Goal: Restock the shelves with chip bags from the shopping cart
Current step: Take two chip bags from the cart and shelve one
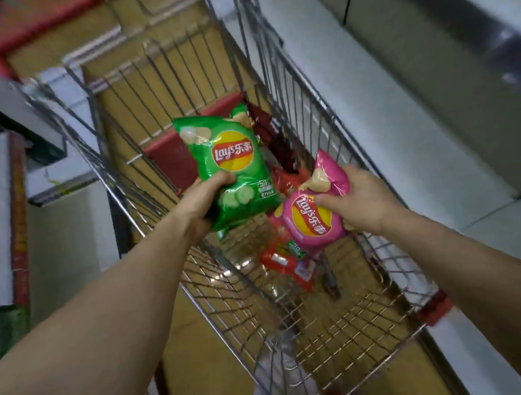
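Both grips are loaded: left hand (204, 202) holds the green bag (229, 165), right hand (360, 203) the pink bag (313, 217). Lift clear of the cart (345, 332) without crushing them.

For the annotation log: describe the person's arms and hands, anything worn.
The left arm and right arm are bare as far as the frame shows, no sleeves. The left hand and right hand are ungloved; no watch, ring or wristband shows.
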Demonstrator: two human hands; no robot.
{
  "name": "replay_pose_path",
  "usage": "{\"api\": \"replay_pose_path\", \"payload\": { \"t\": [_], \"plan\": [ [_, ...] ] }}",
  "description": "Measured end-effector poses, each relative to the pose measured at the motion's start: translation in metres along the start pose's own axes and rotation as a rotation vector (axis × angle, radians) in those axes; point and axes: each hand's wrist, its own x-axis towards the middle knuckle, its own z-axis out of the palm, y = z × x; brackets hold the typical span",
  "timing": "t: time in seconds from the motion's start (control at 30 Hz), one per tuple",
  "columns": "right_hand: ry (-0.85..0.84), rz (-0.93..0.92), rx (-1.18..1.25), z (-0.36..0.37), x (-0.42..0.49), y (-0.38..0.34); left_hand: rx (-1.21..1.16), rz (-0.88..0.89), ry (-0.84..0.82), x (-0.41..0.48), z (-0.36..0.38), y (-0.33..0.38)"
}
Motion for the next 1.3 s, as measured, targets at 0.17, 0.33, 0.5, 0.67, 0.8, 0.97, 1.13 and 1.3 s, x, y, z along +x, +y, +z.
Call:
{"api": "replay_pose_path", "payload": {
  "t": [0.17, 0.33, 0.5, 0.67, 0.8, 0.97, 1.13, 1.3],
  "plan": [
    [0.185, -0.062, 0.041, -0.062, -0.036, -0.037, -0.112, 0.054, -0.165, -0.074, 0.026, 0.050],
    [0.296, -0.152, 0.257, -0.128, -0.076, -0.083, -0.064, 0.130, -0.335, -0.137, 0.064, 0.093],
    [0.412, -0.274, 0.413, -0.188, -0.125, -0.118, -0.095, 0.288, -0.472, -0.191, 0.100, 0.133],
    [0.513, -0.331, 0.631, -0.236, -0.172, -0.139, -0.062, 0.433, -0.605, -0.240, 0.131, 0.165],
    [0.532, -0.366, 0.795, -0.268, -0.202, -0.150, -0.025, 0.482, -0.718, -0.273, 0.154, 0.183],
    [0.528, -0.439, 0.829, -0.316, -0.239, -0.157, -0.069, 0.561, -0.796, -0.316, 0.201, 0.204],
    [0.678, -0.500, 0.673, -0.355, -0.274, -0.159, -0.075, 0.631, -0.730, -0.363, 0.262, 0.227],
    [0.825, -0.468, 0.661, -0.398, -0.309, -0.144, -0.005, 0.627, -0.813, -0.389, 0.315, 0.242]
  ]
}}
